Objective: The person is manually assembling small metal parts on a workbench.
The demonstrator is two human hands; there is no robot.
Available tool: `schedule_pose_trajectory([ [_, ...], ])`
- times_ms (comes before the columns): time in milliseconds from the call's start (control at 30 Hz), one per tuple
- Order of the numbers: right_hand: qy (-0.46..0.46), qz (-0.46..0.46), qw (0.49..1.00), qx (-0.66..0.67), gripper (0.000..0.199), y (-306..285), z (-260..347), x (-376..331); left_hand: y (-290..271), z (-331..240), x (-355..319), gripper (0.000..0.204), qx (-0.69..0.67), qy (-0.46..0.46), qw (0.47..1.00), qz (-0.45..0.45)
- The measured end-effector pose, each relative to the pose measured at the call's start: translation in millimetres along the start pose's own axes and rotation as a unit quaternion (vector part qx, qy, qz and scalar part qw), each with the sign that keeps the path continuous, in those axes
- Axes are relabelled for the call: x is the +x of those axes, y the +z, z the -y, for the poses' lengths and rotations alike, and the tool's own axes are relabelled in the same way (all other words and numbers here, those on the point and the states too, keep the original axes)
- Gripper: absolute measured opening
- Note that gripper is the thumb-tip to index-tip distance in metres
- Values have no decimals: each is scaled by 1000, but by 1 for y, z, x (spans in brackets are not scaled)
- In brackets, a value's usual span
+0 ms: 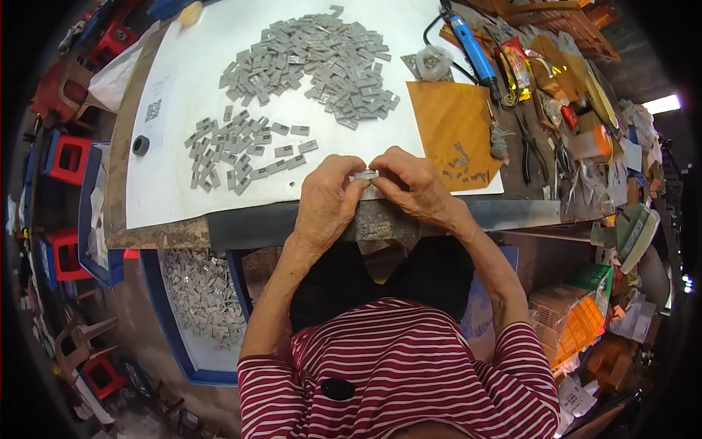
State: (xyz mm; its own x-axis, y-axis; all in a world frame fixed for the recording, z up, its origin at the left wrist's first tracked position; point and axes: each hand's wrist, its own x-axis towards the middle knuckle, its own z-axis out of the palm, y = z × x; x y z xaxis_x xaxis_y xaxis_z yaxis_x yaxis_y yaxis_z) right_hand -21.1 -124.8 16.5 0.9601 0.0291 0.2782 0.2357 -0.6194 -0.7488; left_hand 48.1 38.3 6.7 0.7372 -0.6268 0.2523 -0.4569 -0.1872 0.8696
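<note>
Over the front edge of the white-covered table, my left hand (327,192) and my right hand (417,184) meet, thumbs and fingertips pinched on one small grey metal piece (365,175). A big heap of like grey metal pieces (307,55) lies at the far middle of the white sheet (164,164). Left of my left hand a smaller group of the pieces (232,150) is spread in a loose layer. To the right of my right hand, a brown paper sheet (446,117) carries several tiny dark parts (459,162).
A blue electric screwdriver (474,47) with a cable lies at the back right, near black-handled pliers (532,150). A clear bag of small parts (433,64) sits beside it. Below left stands a blue tray (172,322) full of metal pieces. A dark ring (140,145) rests at the left.
</note>
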Motion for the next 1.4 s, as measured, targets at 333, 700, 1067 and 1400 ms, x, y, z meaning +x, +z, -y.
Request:
schedule_pose_trajectory([
  [333, -113, 30, 989, -92, 18, 34, -17, 30, -15, 23, 0, 17, 195, 45, 979, -29],
  [700, -112, 29, 983, -143, 14, 56, -10, 40, -31, 31, -8, 11, 243, 22, 969, -36],
  [1067, -59, -2, 997, -45, 17, 64, -12, 46, -39, 32, -14, 12, 241, 10, 966, -92],
  [1400, -3, -107, 981, -162, 12, 76, -14, 62, -39, 34, -16, 12, 261, -26, 960, -94],
])
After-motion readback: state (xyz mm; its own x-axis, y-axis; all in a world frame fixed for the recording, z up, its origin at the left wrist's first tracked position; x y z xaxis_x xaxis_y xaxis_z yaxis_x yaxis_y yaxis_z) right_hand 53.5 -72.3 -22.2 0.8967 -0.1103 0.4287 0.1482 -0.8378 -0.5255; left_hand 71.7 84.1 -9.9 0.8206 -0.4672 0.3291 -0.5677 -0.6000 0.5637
